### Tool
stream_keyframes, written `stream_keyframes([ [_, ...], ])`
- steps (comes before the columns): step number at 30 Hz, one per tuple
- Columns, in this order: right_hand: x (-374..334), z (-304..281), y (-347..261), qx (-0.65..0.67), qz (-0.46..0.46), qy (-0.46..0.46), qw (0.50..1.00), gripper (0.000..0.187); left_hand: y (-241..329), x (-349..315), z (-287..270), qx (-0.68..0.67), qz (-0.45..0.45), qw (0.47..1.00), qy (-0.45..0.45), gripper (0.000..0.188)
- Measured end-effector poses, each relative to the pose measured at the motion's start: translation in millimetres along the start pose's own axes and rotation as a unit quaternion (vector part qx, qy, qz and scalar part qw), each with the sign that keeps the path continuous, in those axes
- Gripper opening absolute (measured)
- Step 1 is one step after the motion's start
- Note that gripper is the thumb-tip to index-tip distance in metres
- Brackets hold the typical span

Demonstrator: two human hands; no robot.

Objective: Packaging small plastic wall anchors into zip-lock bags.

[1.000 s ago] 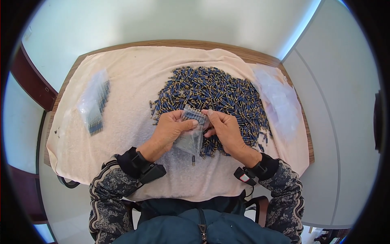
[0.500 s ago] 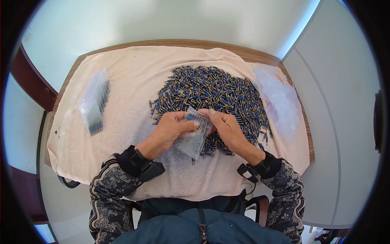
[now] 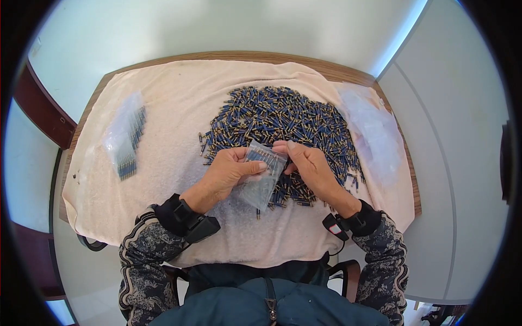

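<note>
Both my hands hold a small clear plastic bag (image 3: 260,182) over the near middle of the table. My left hand (image 3: 228,171) grips its left side with thumb on top. At the bag's upper right corner my right hand (image 3: 307,163) pinches the mouth. Several blue and gold pins show inside the bag's top. A large pile of the same blue and gold pins (image 3: 283,122) lies on the cloth just beyond and under my hands.
A pinkish cloth (image 3: 179,108) covers the wooden table (image 3: 239,55). A filled clear bag of pins (image 3: 126,142) lies at the left. Empty clear bags (image 3: 372,130) are heaped at the right. A wall runs along the right.
My hands have shifted the bag slightly; my right hand has moved up to the bag's top corner. The pile and other bags have not moved.
</note>
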State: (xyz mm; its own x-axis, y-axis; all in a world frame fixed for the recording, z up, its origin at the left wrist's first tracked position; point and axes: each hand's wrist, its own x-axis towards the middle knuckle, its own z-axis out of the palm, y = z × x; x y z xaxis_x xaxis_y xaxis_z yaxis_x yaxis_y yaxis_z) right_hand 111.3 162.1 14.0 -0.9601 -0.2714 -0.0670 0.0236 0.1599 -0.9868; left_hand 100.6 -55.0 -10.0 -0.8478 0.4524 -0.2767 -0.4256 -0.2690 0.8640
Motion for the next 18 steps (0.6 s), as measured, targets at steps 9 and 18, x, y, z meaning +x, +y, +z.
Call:
stream_keyframes([
  [9, -8, -3, -1, -0.163, -0.063, 0.013, 0.985, 0.030, 1, -2, 0, -0.011, -0.002, 1.000, 0.017, 0.024],
  [18, -27, 5, -5, -0.137, -0.001, 0.036, 0.990, 0.042, -2, 1, -3, -0.011, -0.007, 1.000, 0.020, 0.027],
])
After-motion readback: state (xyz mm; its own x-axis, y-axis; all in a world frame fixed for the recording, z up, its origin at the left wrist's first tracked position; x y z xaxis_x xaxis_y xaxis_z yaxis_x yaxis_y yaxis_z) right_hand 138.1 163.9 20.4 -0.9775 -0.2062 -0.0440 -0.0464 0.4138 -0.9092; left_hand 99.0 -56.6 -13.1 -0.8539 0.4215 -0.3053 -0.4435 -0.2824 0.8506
